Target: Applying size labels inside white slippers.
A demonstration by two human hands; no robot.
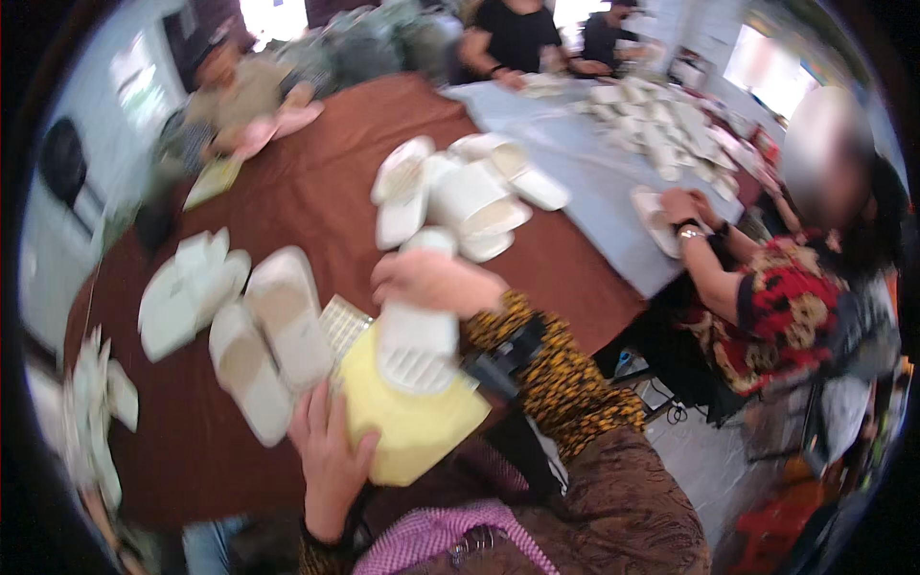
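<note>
My right hand grips a white slipper from above, sole ribs facing me, and holds it over a yellow bag. My left hand clasps the left edge of that yellow bag near my lap. Two more white slippers lie side by side on the brown table, just left of the bag. A pile of white slippers rests farther out, beyond my right hand.
More white slippers lie at the left. A person in a red patterned top sits at the right, hands on a slipper on a grey cloth. Other people sit at the far side. Many slippers cover the far right.
</note>
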